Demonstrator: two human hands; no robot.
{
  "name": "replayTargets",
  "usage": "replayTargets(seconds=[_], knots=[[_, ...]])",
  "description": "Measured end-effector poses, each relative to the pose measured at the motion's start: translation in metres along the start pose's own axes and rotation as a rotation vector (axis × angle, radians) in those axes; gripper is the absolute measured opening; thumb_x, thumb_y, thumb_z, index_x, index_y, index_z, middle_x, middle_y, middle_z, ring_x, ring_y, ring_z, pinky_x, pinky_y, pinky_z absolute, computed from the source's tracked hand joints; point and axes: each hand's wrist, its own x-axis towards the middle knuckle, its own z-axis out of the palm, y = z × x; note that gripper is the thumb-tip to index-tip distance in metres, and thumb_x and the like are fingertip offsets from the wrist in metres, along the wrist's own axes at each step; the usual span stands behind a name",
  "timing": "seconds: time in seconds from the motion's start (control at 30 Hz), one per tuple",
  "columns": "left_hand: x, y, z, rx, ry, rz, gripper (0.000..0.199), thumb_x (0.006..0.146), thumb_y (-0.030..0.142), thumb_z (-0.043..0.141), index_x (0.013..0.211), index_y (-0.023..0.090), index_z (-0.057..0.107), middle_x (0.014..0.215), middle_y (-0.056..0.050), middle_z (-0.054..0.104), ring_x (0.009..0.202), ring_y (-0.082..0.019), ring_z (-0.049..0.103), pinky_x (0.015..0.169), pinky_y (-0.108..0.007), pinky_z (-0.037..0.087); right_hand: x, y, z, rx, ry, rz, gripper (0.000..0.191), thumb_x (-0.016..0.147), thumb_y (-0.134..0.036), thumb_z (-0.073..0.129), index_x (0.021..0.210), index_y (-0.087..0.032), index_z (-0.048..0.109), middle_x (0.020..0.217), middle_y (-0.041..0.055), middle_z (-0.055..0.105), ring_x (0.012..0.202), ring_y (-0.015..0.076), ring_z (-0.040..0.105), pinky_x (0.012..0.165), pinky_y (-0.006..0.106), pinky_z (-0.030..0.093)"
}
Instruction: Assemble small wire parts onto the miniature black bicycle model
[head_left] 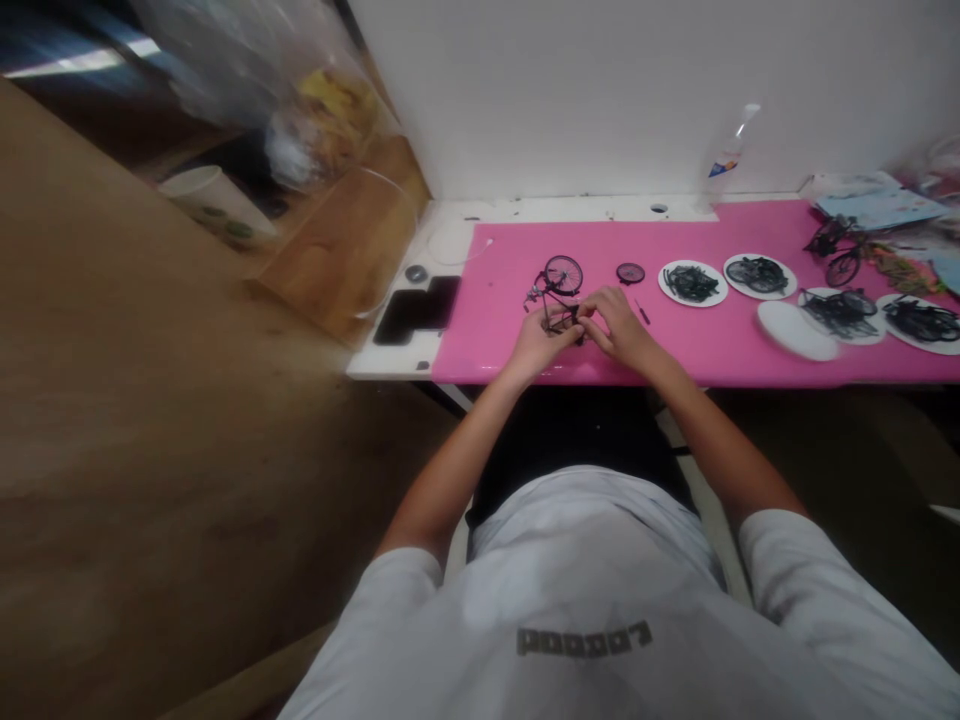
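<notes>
A small black model bicycle (553,296) lies near the front of the pink mat, its one fitted wheel (563,275) pointing away from me. My left hand (541,342) is closed around the near end of the frame. From the other side my right hand (613,325) pinches at the same end, thumb and fingers close together. Whatever small part may sit between the right fingertips is too small to make out. A loose wheel (630,273) lies beyond my right hand. Close by rests a thin dark screwdriver (643,312).
Several white plates of black parts, one plate (692,303) nearest, stand to the right. A white lid-like oval (797,331) overlaps one plate. Another model bicycle (841,250) and a clear bottle (731,150) are farther back. A dark phone-like slab (415,311) lies left.
</notes>
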Motion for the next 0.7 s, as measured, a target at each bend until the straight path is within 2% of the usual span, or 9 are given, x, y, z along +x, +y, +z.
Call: replayTargets(seconds=[0.23, 0.37, 0.5, 0.7], knots=[[-0.0005, 0.0015, 0.0019, 0.052, 0.026, 0.036, 0.049, 0.083, 0.022, 0.090, 0.127, 0.014, 0.072, 0.095, -0.007, 0.082, 0.084, -0.018, 0.080, 0.092, -0.038, 0.067, -0.0023, -0.0049, 0.0013, 0.097, 0.016, 0.097, 0.016, 0.113, -0.042, 0.053, 0.108, -0.028, 0.058, 0.109, 0.0086, 0.063, 0.106, 0.0284, 0.058, 0.096, 0.048, 0.052], [-0.0013, 0.0033, 0.0027, 0.072, 0.028, 0.042, 0.048, 0.084, 0.023, 0.090, 0.127, 0.014, 0.071, 0.099, -0.009, 0.082, 0.087, -0.020, 0.081, 0.095, -0.041, 0.067, -0.0033, -0.0052, 0.0030, 0.126, 0.023, 0.116, 0.024, 0.115, -0.049, 0.050, 0.109, -0.028, 0.057, 0.108, 0.0083, 0.062, 0.106, 0.0278, 0.058, 0.095, 0.047, 0.053], [-0.0020, 0.0050, 0.0041, 0.070, 0.029, 0.034, 0.047, 0.084, 0.022, 0.089, 0.127, 0.014, 0.071, 0.100, -0.009, 0.082, 0.088, -0.021, 0.081, 0.096, -0.042, 0.067, -0.0040, -0.0030, 0.0037, 0.125, 0.016, 0.137, 0.028, 0.115, -0.053, 0.049, 0.108, -0.028, 0.058, 0.108, 0.0089, 0.063, 0.106, 0.0290, 0.058, 0.101, 0.052, 0.053], [-0.0028, 0.0073, 0.0062, 0.045, 0.021, 0.014, 0.048, 0.083, 0.018, 0.088, 0.126, 0.015, 0.069, 0.100, -0.009, 0.083, 0.088, -0.020, 0.082, 0.094, -0.039, 0.068, -0.0034, -0.0017, 0.0026, 0.086, 0.003, 0.128, 0.027, 0.115, -0.051, 0.046, 0.105, -0.028, 0.057, 0.106, 0.0100, 0.064, 0.106, 0.0314, 0.058, 0.105, 0.057, 0.051]])
